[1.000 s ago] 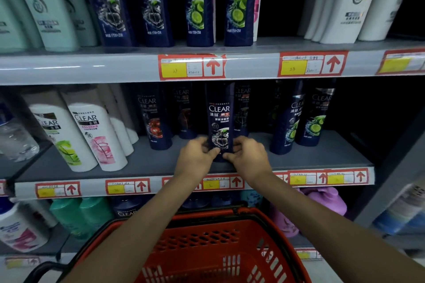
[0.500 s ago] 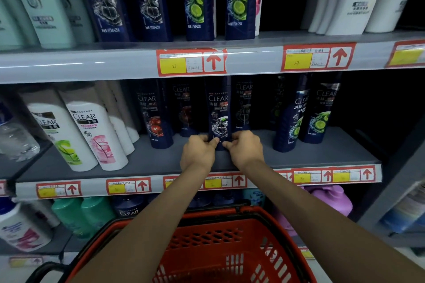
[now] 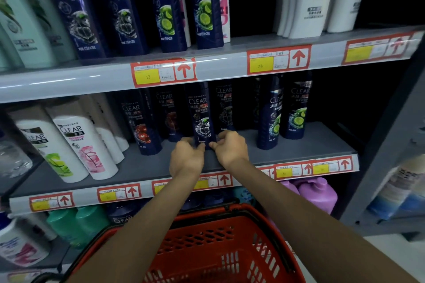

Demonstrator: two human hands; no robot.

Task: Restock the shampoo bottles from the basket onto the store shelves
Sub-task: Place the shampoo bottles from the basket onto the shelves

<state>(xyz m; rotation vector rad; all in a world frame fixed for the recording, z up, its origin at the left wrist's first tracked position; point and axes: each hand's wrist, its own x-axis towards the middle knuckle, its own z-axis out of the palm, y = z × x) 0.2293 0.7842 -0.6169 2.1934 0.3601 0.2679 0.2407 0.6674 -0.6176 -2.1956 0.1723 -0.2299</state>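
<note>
A dark blue CLEAR shampoo bottle [image 3: 201,117] stands upright on the middle shelf [image 3: 322,145], in a row of similar dark bottles. My left hand [image 3: 186,158] and my right hand [image 3: 231,148] both pinch its base from either side, fingers curled against the bottom edge. The red plastic basket [image 3: 213,250] sits below my forearms at the bottom centre; no bottle shows in the part of it that I see.
White CLEAR bottles [image 3: 78,145] lean at the left of the middle shelf. Lime-label dark bottles [image 3: 285,110] stand to the right, with bare shelf beyond them. The upper shelf [image 3: 69,82] carries more dark and white bottles. Purple jugs [image 3: 319,193] and green bottles [image 3: 76,223] fill the shelf below.
Both hands have pushed the dark bottle further back on the middle shelf, in line with its neighbours. The camera has moved closer and tilted slightly.
</note>
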